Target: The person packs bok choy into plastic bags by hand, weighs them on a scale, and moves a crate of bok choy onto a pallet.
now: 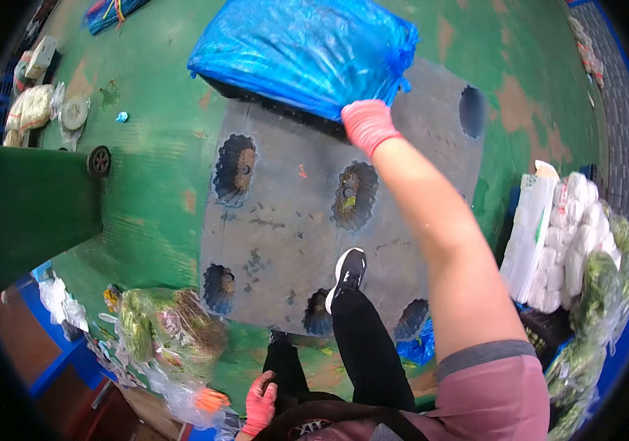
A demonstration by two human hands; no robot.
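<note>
My right hand, in a pink glove, reaches forward and is closed on the near right corner of a blue plastic bag. The bag covers a dark, boxy load, whose black lower edge shows beneath it. This load sits at the far end of a grey plastic pallet with several fluted hollows. Low beside my body is my left hand, also gloved in pink and dirty at the fingertips. Its fingers are loosely bent and apart, with nothing visible in them. One of my shoes is on the pallet.
A green wheeled bin stands at left. Bagged greens lie at lower left. At right are a white foam box, white netted bundles and more bagged greens. The green floor has worn patches.
</note>
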